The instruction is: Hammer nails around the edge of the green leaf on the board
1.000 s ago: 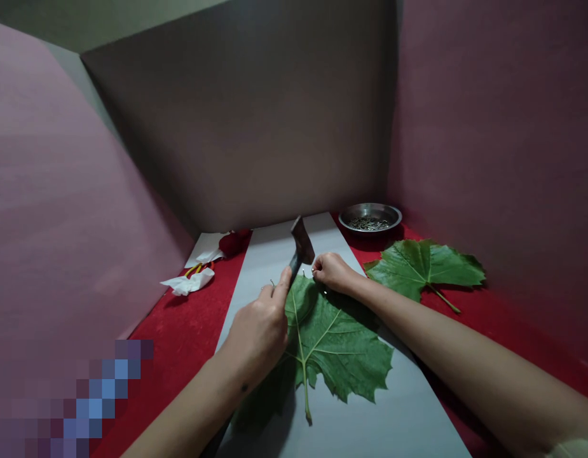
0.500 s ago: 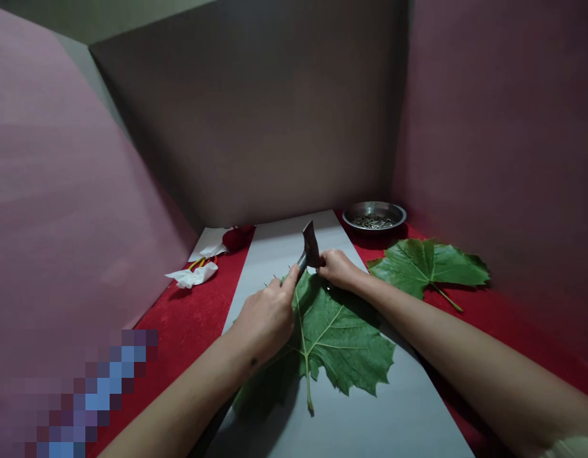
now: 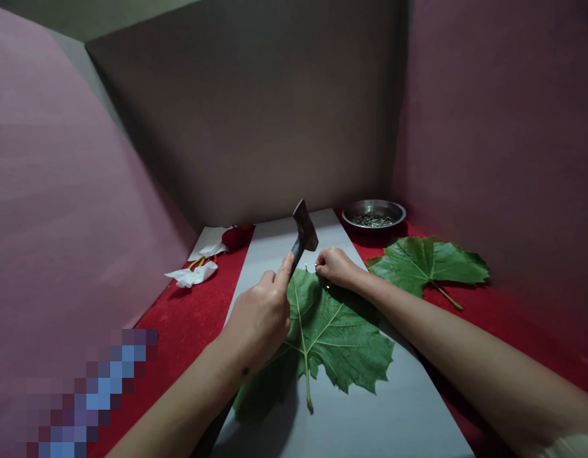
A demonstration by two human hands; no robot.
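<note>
My left hand (image 3: pixel 262 318) is wrapped round the handle of a hammer (image 3: pixel 305 229), whose dark metal head is raised above the far edge of a green leaf (image 3: pixel 322 331). The broad, lobed leaf lies on a white board (image 3: pixel 393 407), its stem pointing toward me. At the leaf's far edge, the fingers of my right hand (image 3: pixel 339 267) pinch a small nail (image 3: pixel 316 266), mostly covered by the fingertips. Just left of it stands another nail (image 3: pixel 306 268), and a shiny nail head (image 3: pixel 327 287) shows below my fingers. My left forearm hides part of the leaf.
A steel bowl (image 3: pixel 374 214) of nails stands at the back right on red cloth (image 3: pixel 179 331). Near it lies a second leaf (image 3: pixel 430 264). On the left are white tissue (image 3: pixel 193 275), yellow-and-red handles and a red round object (image 3: pixel 235 238). Pink panels (image 3: pixel 503 159) enclose both sides.
The hammer has lifted up and slightly left, away from my right fingers, uncovering the nails there. My right hand stays in place, and the leaf has barely moved.
</note>
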